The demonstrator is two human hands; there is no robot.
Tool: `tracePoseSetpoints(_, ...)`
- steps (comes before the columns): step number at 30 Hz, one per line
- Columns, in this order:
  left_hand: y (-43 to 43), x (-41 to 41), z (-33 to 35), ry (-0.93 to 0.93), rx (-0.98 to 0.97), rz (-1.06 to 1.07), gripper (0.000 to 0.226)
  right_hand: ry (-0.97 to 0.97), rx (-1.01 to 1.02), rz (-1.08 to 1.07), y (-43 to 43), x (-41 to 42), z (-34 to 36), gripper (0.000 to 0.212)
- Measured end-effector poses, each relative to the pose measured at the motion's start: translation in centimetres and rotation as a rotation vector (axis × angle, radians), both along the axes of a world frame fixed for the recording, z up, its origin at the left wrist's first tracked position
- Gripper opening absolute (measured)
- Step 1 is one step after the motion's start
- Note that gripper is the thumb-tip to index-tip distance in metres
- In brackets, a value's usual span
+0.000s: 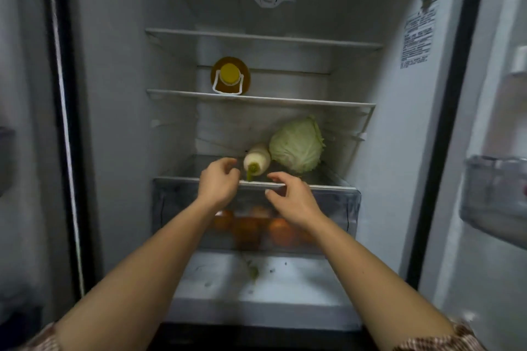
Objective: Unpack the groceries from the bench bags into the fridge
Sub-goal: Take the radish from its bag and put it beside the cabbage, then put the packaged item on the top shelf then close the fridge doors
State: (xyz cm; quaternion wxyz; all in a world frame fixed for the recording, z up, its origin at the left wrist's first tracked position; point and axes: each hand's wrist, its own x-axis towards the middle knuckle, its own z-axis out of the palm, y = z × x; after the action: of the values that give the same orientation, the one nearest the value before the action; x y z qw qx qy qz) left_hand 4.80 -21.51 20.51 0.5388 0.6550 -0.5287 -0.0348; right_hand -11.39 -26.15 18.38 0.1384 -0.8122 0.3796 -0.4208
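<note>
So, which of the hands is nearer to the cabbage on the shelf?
Right. The right hand is just in front of the cabbage, at the shelf edge. The left hand is farther to the left, beyond the white radish that lies between it and the cabbage.

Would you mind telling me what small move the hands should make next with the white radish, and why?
Probably nudge the white radish a little deeper onto the bottom shelf. Its green stem end reaches the shelf's front edge, the left hand and right hand both hover beside it holding nothing, and the shelf looks free behind it, left of the cabbage.
</note>
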Motion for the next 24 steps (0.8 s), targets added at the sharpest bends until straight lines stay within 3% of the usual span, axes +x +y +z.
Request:
tracePoseSetpoints(12,26.5,-2.3,-6.5,-0.237,-0.036,0.276,0.035,0.115,0.03,0.293,21.4,-0.4,-5.0,0.046)
tracePoseSetpoints(18,40.2,0.2,-7.9,-0.361,-0.024,0.455,0.035,0.102,-0.07,0.487,32.6,4.7,-5.8,0.044)
tracePoseSetpoints(24,55.8,6.1,-10.7,-0.331,0.084,0.684,0.033,0.124,-0.063,0.682,45.9,12.1,-7.7,0.046)
